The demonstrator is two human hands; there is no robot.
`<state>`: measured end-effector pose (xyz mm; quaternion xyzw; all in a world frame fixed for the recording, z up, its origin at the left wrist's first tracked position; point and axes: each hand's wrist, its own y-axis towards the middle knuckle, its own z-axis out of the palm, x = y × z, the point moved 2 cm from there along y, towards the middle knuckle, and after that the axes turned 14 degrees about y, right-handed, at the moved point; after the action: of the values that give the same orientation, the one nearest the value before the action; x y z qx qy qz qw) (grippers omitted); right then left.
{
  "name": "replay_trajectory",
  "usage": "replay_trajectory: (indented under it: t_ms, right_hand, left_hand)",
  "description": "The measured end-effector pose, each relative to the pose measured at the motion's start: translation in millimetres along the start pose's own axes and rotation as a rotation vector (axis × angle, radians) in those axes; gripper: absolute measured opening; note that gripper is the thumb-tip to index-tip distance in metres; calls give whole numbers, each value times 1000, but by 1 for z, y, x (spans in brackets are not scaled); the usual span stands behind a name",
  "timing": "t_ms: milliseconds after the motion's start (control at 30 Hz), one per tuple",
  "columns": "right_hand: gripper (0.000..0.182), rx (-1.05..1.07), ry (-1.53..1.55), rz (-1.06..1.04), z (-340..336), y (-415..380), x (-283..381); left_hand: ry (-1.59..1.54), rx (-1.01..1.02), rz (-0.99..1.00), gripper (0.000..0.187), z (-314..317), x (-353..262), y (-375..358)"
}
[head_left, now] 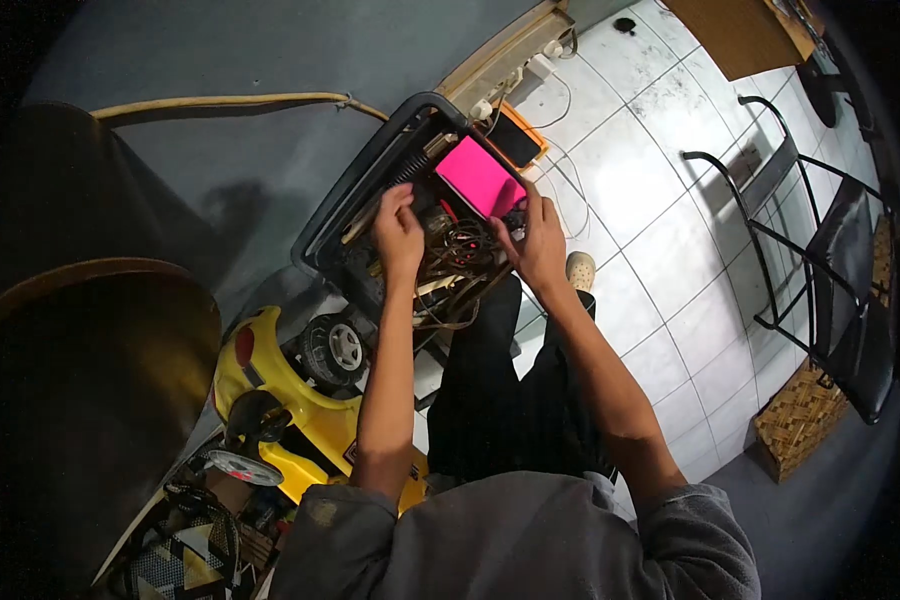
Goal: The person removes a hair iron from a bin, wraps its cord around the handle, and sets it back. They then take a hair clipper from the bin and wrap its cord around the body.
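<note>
Card [478, 176] in tray [365, 185] (perhaps atop wires [465, 245]), toy car [300, 385] left.

1. The dark plastic tray [365, 180] stands at your twelve o'clock, tilted on a diagonal, its rounded rim running up toward one o'clock.
2. The bright pink flat panel [478, 175] lies in the tray's one o'clock end, face up.
3. A tangle of dark and red wires [463, 243] sits at the six o'clock side of that panel, with wooden sticks [448, 292] beneath.
</note>
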<state>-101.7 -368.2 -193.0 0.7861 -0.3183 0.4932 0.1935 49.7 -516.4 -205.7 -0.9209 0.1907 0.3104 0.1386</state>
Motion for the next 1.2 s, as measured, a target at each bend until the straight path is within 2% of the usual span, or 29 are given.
replay_trajectory:
  t_ms: [33, 67, 100, 167, 200, 233, 267, 333, 400, 467, 533, 667, 733, 800, 833, 933, 967, 1033, 1067, 1133, 1200]
  right_hand:
    - [46, -21, 60, -85, -2, -3, 3]
    - [46, -18, 61, -84, -2, -8, 2]
    - [38, 69, 94, -104, 0, -14, 0]
    - [27, 234, 146, -103, 2, -25, 6]
    - [27, 237, 148, -105, 5, -29, 11]
    - [29, 309, 131, -133, 11, -34, 16]
    - [31, 382, 115, -162, 16, -38, 22]
    - [30, 420, 136, -123, 32, -46, 20]
    - [31, 441, 119, -89, 38, -50, 23]
    - [31, 433, 111, -134, 43, -54, 26]
    - [32, 406, 20, -274, 46, -57, 33]
    - [29, 470, 28, -235, 44, -60, 45]
    - [32, 483, 51, -254, 44, -60, 44]
    - [37, 481, 50, -212, 43, -62, 43]
    - [39, 489, 76, -227, 44, -63, 40]
    - [39, 587, 76, -254, 42, -64, 43]
    - [39, 610, 72, -275, 41, -66, 43]
    - [42, 513, 14, -389, 40, -69, 45]
    - [42, 539, 17, -417, 39, -70, 48]
    - [38, 627, 44, -357, 36, -69, 52]
    - [36, 705, 23, -353, 32, -70, 55]
  left_hand:
    - [2, 0, -4, 37, -7, 8, -13]
    - [183, 35, -59, 36, -12, 15, -27]
    - [363, 70, -114, 37, -15, 21, -37]
    - [388, 125, -157, 41, -13, 28, -51]
    - [413, 182, -198, 46, -8, 37, -57]
    - [438, 93, 60, 57, 2, 60, -63]
    - [439, 90, 56, 57, 0, 56, -60]
    - [666, 259, 32, 62, 2, 48, -49]
    - [714, 246, -41, 62, 6, 45, -45]
    - [751, 177, 70, 63, 2, 40, -43]
    - [722, 155, 83, 59, -7, 32, -51]
    - [595, 66, 160, 46, -17, 44, -55]
    - [544, 43, 126, 39, -21, 53, -56]
    - [406, 152, -63, 40, -33, 45, -60]
    - [428, 167, -97, 41, -41, 37, -62]
    - [358, 68, -179, 42, -45, 36, -83]
    - [418, 17, -177, 39, -43, 38, -93]
    - [395, -55, -231, 38, -41, 38, -113]
    - [381, -106, -262, 37, -42, 39, -121]
    - [330, -144, -288, 37, -44, 41, -132]
    - [364, -169, -436, 38, -47, 37, -147]
